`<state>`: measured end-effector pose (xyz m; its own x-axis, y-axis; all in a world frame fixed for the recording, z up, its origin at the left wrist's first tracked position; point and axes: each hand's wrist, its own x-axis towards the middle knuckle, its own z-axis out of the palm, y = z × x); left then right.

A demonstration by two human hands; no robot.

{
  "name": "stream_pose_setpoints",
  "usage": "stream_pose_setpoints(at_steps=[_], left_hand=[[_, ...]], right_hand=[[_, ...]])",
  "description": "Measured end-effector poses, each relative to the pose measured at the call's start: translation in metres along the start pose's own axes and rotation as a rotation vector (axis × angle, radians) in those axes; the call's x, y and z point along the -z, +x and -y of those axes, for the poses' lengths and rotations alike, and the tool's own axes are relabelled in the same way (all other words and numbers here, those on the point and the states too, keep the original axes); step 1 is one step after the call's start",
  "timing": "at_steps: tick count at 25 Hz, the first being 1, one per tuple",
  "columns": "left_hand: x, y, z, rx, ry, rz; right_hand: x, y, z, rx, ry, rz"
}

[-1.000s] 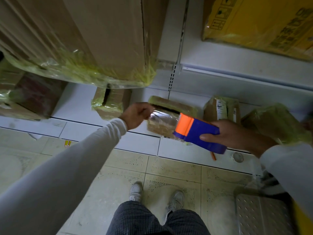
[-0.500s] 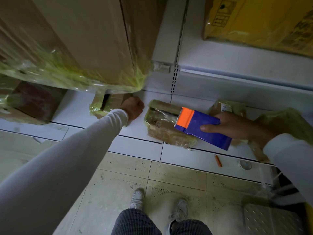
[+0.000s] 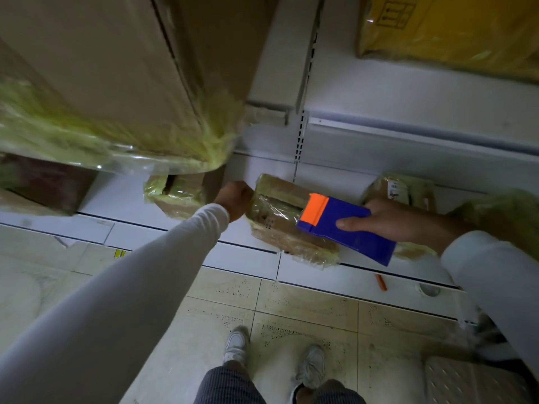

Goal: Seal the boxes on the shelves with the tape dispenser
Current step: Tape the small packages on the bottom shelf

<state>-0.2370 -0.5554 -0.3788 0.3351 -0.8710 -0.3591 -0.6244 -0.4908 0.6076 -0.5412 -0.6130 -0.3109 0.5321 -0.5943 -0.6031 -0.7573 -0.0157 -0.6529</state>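
Note:
A brown cardboard box [image 3: 274, 228] wrapped in clear film lies on the lowest white shelf [image 3: 245, 258]. My left hand [image 3: 236, 199] is curled in a fist against the box's left end, where shiny clear tape [image 3: 277, 204] begins. The tape runs across the box top to a blue tape dispenser with an orange front [image 3: 344, 228]. My right hand [image 3: 393, 220] grips the dispenser from the right, thumb on top, and holds it over the right half of the box. My left fingers are hidden behind the back of the hand.
A small wrapped box [image 3: 175, 193] lies left of my left hand, and a labelled box [image 3: 402, 188] behind the dispenser. A large wrapped carton [image 3: 116, 68] overhangs at upper left. An orange pen [image 3: 380, 282] lies on the shelf edge. My shoes [image 3: 236, 345] stand on floor tiles.
My left hand went from pinching at the box's top corner to a fist at its left end. The dispenser shifted a little to the right along the box.

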Motion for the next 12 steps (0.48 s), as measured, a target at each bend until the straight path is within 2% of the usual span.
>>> stream_pose_setpoints(at_steps=[2,3,5,7,8,10,12], left_hand=[[0.002,0.002,0.003,0.068,-0.185,0.017],[0.003,0.002,0.005,0.067,-0.165,-0.012],[0.001,-0.004,0.007,-0.011,0.000,-0.173],[-0.004,-0.017,0.001,-0.148,0.022,-0.354],[-0.009,-0.023,-0.003,-0.216,0.002,-0.374],[-0.021,-0.034,-0.012,-0.253,-0.047,-0.219],[-0.031,-0.034,-0.019,-0.181,-0.097,-0.125]], right_hand=[[-0.001,0.000,-0.002,-0.002,0.016,-0.004],[-0.001,0.000,-0.003,0.000,0.018,-0.007],[-0.003,-0.002,-0.003,0.002,0.005,-0.011],[-0.005,-0.004,-0.003,-0.008,-0.008,-0.019],[-0.006,-0.005,-0.003,-0.017,-0.011,-0.027],[-0.007,-0.008,-0.002,-0.030,-0.003,-0.033],[-0.009,-0.008,0.000,-0.034,-0.006,-0.042]])
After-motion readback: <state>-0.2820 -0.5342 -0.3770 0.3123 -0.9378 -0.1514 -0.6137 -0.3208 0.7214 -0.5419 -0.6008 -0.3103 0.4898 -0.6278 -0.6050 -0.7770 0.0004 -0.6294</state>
